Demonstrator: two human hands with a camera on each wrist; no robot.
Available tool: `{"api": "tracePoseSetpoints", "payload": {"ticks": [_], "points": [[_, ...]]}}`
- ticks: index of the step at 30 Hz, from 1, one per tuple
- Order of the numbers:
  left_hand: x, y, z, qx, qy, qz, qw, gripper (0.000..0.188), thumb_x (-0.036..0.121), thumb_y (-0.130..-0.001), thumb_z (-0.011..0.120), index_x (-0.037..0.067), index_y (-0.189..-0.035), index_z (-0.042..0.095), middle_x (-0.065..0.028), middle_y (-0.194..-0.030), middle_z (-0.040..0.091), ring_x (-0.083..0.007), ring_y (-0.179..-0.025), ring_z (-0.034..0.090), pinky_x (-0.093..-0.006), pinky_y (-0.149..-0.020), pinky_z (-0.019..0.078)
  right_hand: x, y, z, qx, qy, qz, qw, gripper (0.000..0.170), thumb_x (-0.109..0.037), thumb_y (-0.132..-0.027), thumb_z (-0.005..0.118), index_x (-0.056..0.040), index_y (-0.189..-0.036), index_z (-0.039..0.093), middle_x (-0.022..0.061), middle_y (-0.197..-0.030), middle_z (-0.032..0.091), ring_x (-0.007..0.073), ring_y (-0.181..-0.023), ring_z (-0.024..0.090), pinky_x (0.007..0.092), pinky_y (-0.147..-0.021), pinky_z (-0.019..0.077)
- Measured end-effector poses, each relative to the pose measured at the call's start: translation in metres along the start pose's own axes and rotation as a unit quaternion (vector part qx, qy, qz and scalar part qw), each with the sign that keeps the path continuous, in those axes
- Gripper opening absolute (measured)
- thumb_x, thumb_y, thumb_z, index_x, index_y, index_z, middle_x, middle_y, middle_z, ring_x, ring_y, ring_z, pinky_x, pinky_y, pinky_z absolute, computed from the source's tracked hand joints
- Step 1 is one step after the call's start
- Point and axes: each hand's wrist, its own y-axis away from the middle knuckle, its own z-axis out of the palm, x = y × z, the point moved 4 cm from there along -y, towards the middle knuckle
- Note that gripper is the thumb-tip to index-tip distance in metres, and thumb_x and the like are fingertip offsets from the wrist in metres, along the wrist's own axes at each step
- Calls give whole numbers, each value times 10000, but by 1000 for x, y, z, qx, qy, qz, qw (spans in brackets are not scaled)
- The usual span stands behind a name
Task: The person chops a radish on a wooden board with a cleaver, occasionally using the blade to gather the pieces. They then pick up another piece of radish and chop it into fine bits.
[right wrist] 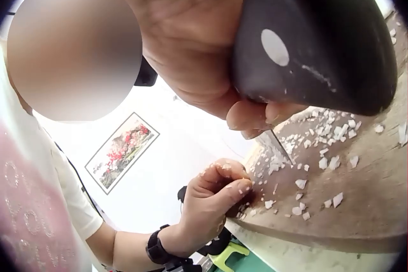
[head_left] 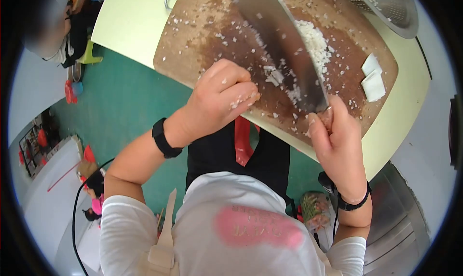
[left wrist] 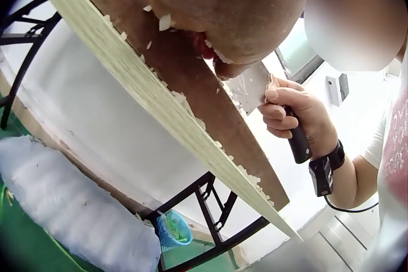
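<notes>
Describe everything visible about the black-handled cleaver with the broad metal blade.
The black-handled cleaver has a long, broad, grey blade, metallic in look and motion-blurred in the head view, with white specks showing on its face. Its smooth black handle, plastic-looking, bears a pale oval mark. The right hand holds it, thumb and fingers curled round. The blade slants over the brown wooden board, among chopped white bits; whether its edge touches the board is unclear.

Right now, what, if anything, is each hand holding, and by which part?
The right hand grips the cleaver by its black handle. I cannot tell whether the left hand holds anything.
</notes>
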Motion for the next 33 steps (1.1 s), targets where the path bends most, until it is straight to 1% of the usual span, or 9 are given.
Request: {"api": "tracePoseSetpoints", "payload": {"ticks": [5,14,18,20,24,26,27,30,33], "points": [[2,-1,2,9,-31,8,999,228,3,-658,775,37,-827,626,-87,-831,564,-273,-763,555,-364,-675,458,-7,-5,7,-18,86,-96,992,166,-60,-826,602,-14,-926,478,225,-673,593,418,-659,614,490,-577,480],[6,3,1,61,-43,35,997,127,16,-737,714,19,-826,624,-106,-846,583,-273,-804,579,-355,-701,472,-11,1,4,132,241,-171,946,116,-58,-817,568,37,-844,507,267,-674,583,447,-698,599,517,-631,475],[6,4,1,55,-38,17,998,101,65,-779,690,14,-850,639,-100,-870,597,-271,-809,587,-341,-704,479,-14,6,12,160,238,-171,943,118,-62,-815,550,51,-841,527,277,-721,596,455,-740,599,515,-665,473],[4,3,2,18,-49,-36,998,171,86,-779,692,24,-930,645,-106,-922,596,-279,-818,592,-342,-727,492,-15,6,12,170,266,-173,933,127,-68,-816,542,56,-845,533,280,-747,602,457,-757,599,513,-677,472],[8,-8,4,34,-73,-25,996,293,108,-771,699,42,-1050,635,-122,-1040,600,-302,-898,595,-366,-804,501,-13,13,0,149,194,-130,961,170,-94,-827,516,59,-895,544,290,-824,612,453,-832,595,503,-738,465],[8,-20,9,-5,-174,74,982,391,114,-764,699,51,-1140,610,-141,-1147,587,-326,-1015,576,-399,-907,480,-9,22,-9,175,147,-116,967,184,-106,-833,522,57,-914,549,285,-809,612,450,-812,597,491,-722,470],[5,-27,13,-65,-181,50,980,410,126,-765,699,45,-1158,614,-150,-1187,584,-342,-1097,545,-411,-967,447,-6,25,-13,179,140,-97,969,186,-116,-837,528,52,-915,548,281,-800,612,447,-795,596,481,-708,472],[8,-45,21,-126,-193,85,969,416,121,-770,693,53,-1172,609,-151,-1179,584,-344,-1097,542,-411,-973,441,7,33,-20,180,70,-75,978,182,-122,-841,529,48,-904,543,277,-798,613,446,-788,596,475,-702,473],[13,-56,28,-144,-198,112,963,259,126,-798,669,41,-1042,660,-154,-1065,627,-337,-1017,574,-415,-891,474,13,42,-21,198,61,-92,974,171,-116,-838,526,45,-894,542,277,-795,614,448,-793,596,479,-707,473]]}}
